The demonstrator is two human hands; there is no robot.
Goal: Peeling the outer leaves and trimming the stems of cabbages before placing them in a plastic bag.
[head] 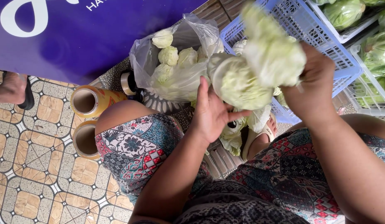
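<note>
Cabbage filled the middle of the view: a pale green, round head of cabbage (242, 85) was held above the person's knees, with a loose, crinkled outer leaf (272, 52) lifted off its far right side. The left hand (211, 114) lay open against the near left of the head, fingers spread and pressed to it, thumb pointing right beneath it. The right hand (313, 85) was clenched around the base of the loose leaf, fingers curled tight on it. Just left of the head, touching it, stood a clear plastic bag (176, 79) holding several small pale cabbage heads. Behind the hands, on the far right, sat a light blue plastic lattice crate (321, 45), and beyond it white crates (358, 31) with darker green cabbages. On the patterned tiled floor (35, 166) at the left lay two rolls of cling film on cardboard cores (91, 101), near the person's left knee. A sandalled foot (14, 89) showed at the far left edge.
</note>
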